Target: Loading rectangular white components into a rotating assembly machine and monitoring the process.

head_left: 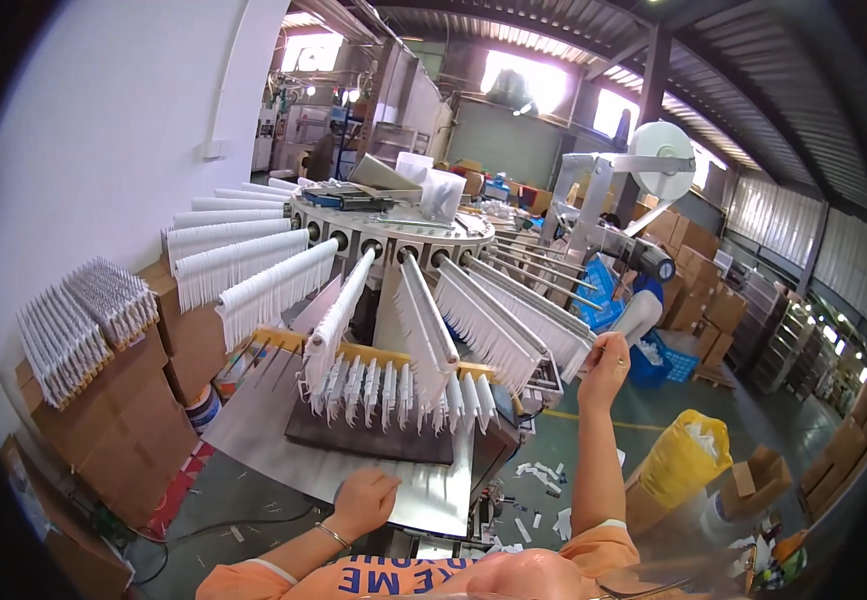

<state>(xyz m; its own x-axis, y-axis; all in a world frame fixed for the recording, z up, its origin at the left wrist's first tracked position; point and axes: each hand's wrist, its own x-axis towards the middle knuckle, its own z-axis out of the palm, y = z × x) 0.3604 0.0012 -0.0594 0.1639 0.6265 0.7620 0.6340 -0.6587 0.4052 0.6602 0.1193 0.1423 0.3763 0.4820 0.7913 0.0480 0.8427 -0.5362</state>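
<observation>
A round machine carries rods spread out like spokes, each hung with a white fringed strip. Raised at the right, my right hand has its fingers closed at the outer end of a white fringed strip; the fingertips are partly hidden. My left hand is low and in front, fingers curled, over a shiny metal sheet, with nothing visible in it. Between the hands and the machine, a yellow bar stands above a row of short white fringed pieces.
Bundles of white fringed rods lie on cardboard boxes at the left. A white reel stands on a metal stand, right. A yellow bag and a blue crate are on the floor, with white scraps nearby.
</observation>
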